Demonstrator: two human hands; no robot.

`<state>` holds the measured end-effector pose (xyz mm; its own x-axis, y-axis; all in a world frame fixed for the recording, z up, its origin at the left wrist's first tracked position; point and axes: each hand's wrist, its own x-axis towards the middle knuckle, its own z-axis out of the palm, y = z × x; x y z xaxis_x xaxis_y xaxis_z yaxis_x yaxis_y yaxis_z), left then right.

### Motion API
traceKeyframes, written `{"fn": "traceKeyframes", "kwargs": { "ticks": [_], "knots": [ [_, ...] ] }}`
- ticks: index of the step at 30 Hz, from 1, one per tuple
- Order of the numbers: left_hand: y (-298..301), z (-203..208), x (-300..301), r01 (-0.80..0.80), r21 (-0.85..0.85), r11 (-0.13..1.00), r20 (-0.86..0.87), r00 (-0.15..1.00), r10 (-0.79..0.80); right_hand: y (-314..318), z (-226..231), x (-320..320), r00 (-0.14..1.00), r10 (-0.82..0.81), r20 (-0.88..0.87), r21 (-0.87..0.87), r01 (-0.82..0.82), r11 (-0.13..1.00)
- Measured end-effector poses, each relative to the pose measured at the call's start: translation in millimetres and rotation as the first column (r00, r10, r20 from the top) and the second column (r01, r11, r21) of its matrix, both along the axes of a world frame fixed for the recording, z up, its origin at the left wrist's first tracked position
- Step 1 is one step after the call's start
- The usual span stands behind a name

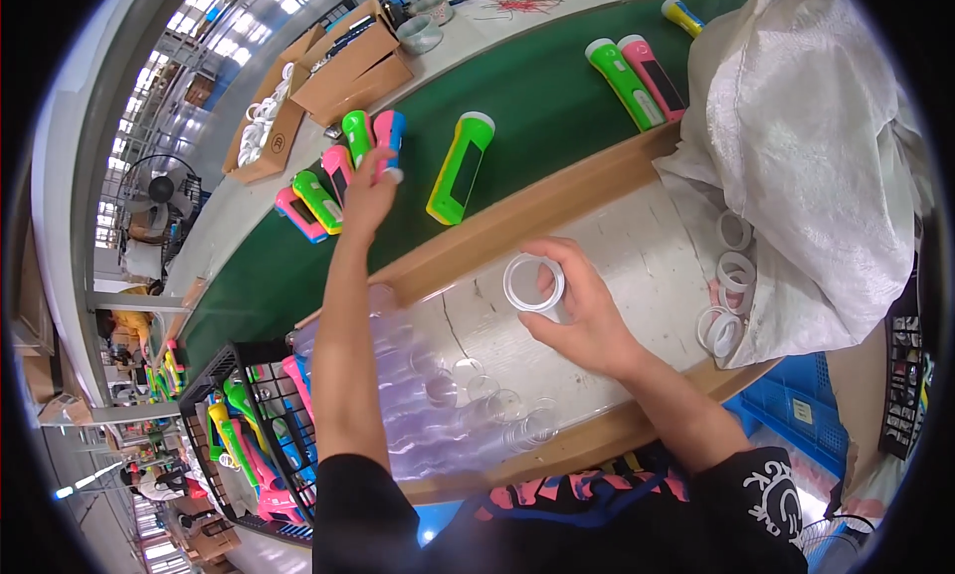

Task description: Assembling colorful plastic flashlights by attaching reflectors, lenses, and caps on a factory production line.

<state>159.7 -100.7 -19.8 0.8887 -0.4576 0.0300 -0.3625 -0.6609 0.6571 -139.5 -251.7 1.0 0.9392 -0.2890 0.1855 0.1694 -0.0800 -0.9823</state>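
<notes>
My left hand (370, 191) reaches out over the green belt, its fingers closed on a pink-and-blue flashlight (391, 133). Beside that hand lie several more flashlights, among them a green one (317, 198) and a pink one (337, 166). My right hand (582, 310) holds a white plastic ring (509, 284) between thumb and fingers, above the white tabletop. A green-and-yellow flashlight (461, 169) lies alone on the belt, to the right of my left hand. Round clear lenses (482, 386) are scattered on the tabletop below my right hand.
A clear purplish plastic tray (418, 435) lies near me. At right, white rings (734, 271) spill from a white woven sack (806, 176). A black wire basket (261, 400) of flashlights stands at left. Cardboard boxes (353, 77) sit beyond the green belt (537, 106).
</notes>
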Motion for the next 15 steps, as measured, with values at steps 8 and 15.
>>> {"fn": "traceKeyframes", "kwargs": {
  "ticks": [8, 15],
  "knots": [
    [77, 136, -162, 0.096, -0.548, 0.831, -0.308, 0.9, -0.308, 3, -5, 0, 0.995, -0.099, -0.003, 0.06, 0.099, 0.993],
    [94, 162, -224, 0.112, -0.543, 0.832, -0.522, 0.731, -0.439, 0, 1, -7, 0.989, -0.068, 0.129, -0.088, 0.08, 0.993]
  ]
}}
